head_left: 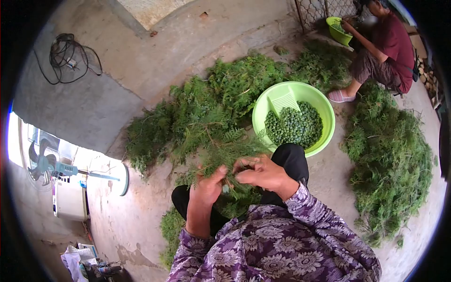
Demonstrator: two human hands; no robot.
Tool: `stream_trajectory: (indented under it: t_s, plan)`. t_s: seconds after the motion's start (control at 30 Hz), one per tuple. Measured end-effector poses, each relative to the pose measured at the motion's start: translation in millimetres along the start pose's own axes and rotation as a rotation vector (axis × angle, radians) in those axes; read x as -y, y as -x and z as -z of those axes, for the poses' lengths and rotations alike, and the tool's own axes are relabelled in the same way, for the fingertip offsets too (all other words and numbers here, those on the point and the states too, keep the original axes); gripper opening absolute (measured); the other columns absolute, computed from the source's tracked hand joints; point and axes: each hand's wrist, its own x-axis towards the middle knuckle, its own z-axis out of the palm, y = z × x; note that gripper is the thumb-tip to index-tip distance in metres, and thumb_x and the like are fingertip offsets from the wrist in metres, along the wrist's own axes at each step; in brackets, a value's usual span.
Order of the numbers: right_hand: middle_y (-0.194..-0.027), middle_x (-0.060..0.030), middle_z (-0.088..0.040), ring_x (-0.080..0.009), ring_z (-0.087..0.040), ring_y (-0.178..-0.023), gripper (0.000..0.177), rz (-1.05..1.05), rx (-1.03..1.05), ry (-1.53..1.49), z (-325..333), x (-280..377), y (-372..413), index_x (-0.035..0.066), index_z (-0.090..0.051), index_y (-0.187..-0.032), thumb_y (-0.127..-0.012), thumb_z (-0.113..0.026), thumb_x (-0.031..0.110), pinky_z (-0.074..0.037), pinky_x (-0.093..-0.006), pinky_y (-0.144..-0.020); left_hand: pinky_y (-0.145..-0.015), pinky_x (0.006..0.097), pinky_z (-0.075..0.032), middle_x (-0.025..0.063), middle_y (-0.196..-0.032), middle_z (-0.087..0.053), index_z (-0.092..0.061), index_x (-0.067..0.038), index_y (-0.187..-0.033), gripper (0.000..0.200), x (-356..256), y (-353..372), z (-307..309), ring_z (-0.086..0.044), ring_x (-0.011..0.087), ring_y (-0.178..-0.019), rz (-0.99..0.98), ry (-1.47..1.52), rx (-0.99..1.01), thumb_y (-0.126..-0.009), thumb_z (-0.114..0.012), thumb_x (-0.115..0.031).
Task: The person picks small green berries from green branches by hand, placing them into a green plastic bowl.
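My left hand (206, 185) is closed around a leafy green evergreen branch (221, 152), whose feathery sprays fan out in front of me. Close beside it, my right hand (265, 174) has its fingers curled and pinched at the branch's edge; what lies between the fingertips is hidden. Just beyond my right knee stands a light green basin (327, 105) with a ribbed washboard panel (283, 100) moulded into it. Many small, round green berries (298, 124) fill its lower part.
Cut evergreen branches (202, 94) are heaped ahead, with another heap (390, 164) at right. A co-worker (392, 42) sits at the upper right, hands at a smaller green basin (339, 35). A standing fan (51, 164) and coiled cable (68, 54) are at left.
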Motion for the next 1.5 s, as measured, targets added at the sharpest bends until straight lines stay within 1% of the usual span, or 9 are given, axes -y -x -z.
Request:
stream_trajectory:
  t_s: [0.2, 0.37, 0.7, 1.13, 1.2, 1.3, 1.4, 1.47, 1.5]
  plan:
    - [-0.077, -0.0064, -0.053, -0.0098, -0.042, -0.053, 0.028, -0.042, 0.226, -0.861, 0.4, -23.6, 5.6, 0.001, -0.047, -0.098, -0.07, -0.051, 0.004, -0.026, -0.0191, -0.041, -0.054, 0.0312, -0.047, 0.0043, -0.079, -0.054, -0.051, -0.006, -0.093, 0.027, 2.4, -15.9, 12.1, -0.053, 0.0154, -0.065, -0.118, 0.189, -0.185, -0.071, -0.067, -0.008]
    - [-0.072, -0.0029, -0.051, -0.0047, -0.043, -0.053, 0.021, -0.171, 0.188, -0.407, -12.6, -42.7, -3.4, 0.002, -0.047, -0.095, -0.08, -0.057, 0.012, -0.027, -0.0163, -0.039, -0.064, 0.0266, -0.044, 0.003, -0.081, -0.056, -0.053, -0.005, -0.091, 0.023, 13.8, -18.4, 24.0, -0.052, 0.0136, -0.07, 0.042, -0.028, -0.326, -0.076, -0.064, -0.018]
    - [-0.058, 0.0008, -0.047, -0.0023, -0.037, -0.044, 0.02, 0.107, -0.125, -0.318, -30.4, -52.3, -22.5, 0.003, -0.051, -0.075, -0.079, -0.06, 0.02, -0.026, -0.0192, -0.038, -0.07, 0.0303, -0.039, 0.0051, -0.085, -0.056, -0.055, -0.001, -0.088, 0.028, 10.2, -3.4, -2.5, -0.05, 0.0153, -0.077, -0.387, -0.685, -0.363, -0.076, -0.063, -0.025]
    - [-0.07, -0.014, -0.057, -0.0077, -0.037, -0.041, 0.014, -0.353, 0.344, -0.738, -18.7, -64.5, -4.9, -0.003, -0.055, -0.086, -0.078, -0.051, 0.008, -0.025, -0.0204, -0.036, -0.061, 0.0346, -0.042, 0.0093, -0.076, -0.059, -0.054, 0.001, -0.088, 0.035, 2.2, -7.6, -6.1, -0.055, 0.0213, -0.068, -0.382, -0.824, -0.474, -0.076, -0.062, -0.03]
    - [-0.066, -0.0059, -0.055, -0.0065, -0.041, -0.046, 0.021, -0.355, 0.283, -0.632, -22.4, -57.0, 0.5, 0.002, -0.057, -0.085, -0.079, -0.054, 0.023, -0.031, -0.0184, -0.04, -0.058, 0.0359, -0.042, 0.0105, -0.073, -0.059, -0.053, 0.001, -0.09, 0.033, 24.2, -23.3, 16.4, -0.055, 0.0243, -0.064, -0.672, -1.042, -0.643, -0.077, -0.061, -0.028]
    - [-0.067, -0.0052, -0.055, -0.006, -0.041, -0.047, 0.025, -0.165, 0.24, -0.481, -16.7, -54.9, -6.6, 0.003, -0.057, -0.085, -0.081, -0.056, 0.027, -0.031, -0.0183, -0.042, -0.054, 0.0357, -0.041, 0.0109, -0.069, -0.057, -0.051, 0.001, -0.09, 0.035, 13.0, -23.3, 14.1, -0.054, 0.0259, -0.06, -0.777, -1.069, -0.451, -0.075, -0.062, -0.029]
    - [-0.066, -0.0027, -0.053, -0.0076, -0.044, -0.05, 0.024, -0.022, 0.066, -0.244, -22.7, -38.2, -11.9, 0.002, -0.054, -0.078, -0.079, -0.059, 0.026, -0.033, -0.0203, -0.045, -0.053, 0.0332, -0.04, 0.0116, -0.068, -0.055, -0.051, 0.0, -0.088, 0.033, 29.1, -21.9, 40.8, -0.054, 0.0259, -0.058, -0.451, -0.146, -0.325, -0.076, -0.061, -0.029]
    - [-0.063, -0.0029, -0.052, -0.0093, -0.047, -0.054, 0.028, 0.451, -0.221, 0.12, -35.6, -52.5, -21.7, 0.002, -0.053, -0.076, -0.072, -0.066, 0.027, -0.037, -0.0235, -0.047, -0.056, 0.03, -0.041, 0.0099, -0.069, -0.055, -0.051, 0.0, -0.087, 0.033, 37.6, -21.7, 43.7, -0.054, 0.025, -0.06, -1.093, -0.994, -0.126, -0.076, -0.059, -0.03]
    - [-0.064, -0.0041, -0.053, -0.0093, -0.048, -0.055, 0.028, 0.412, -0.257, 0.18, -39.1, -50.4, -20.4, 0.002, -0.053, -0.076, -0.07, -0.068, 0.026, -0.039, -0.0245, -0.049, -0.057, 0.0292, -0.04, 0.01, -0.073, -0.054, -0.05, 0.0, -0.084, 0.031, 15.2, -10.1, 12.8, -0.052, 0.0237, -0.064, -0.877, -1.086, -0.148, -0.076, -0.056, -0.03]
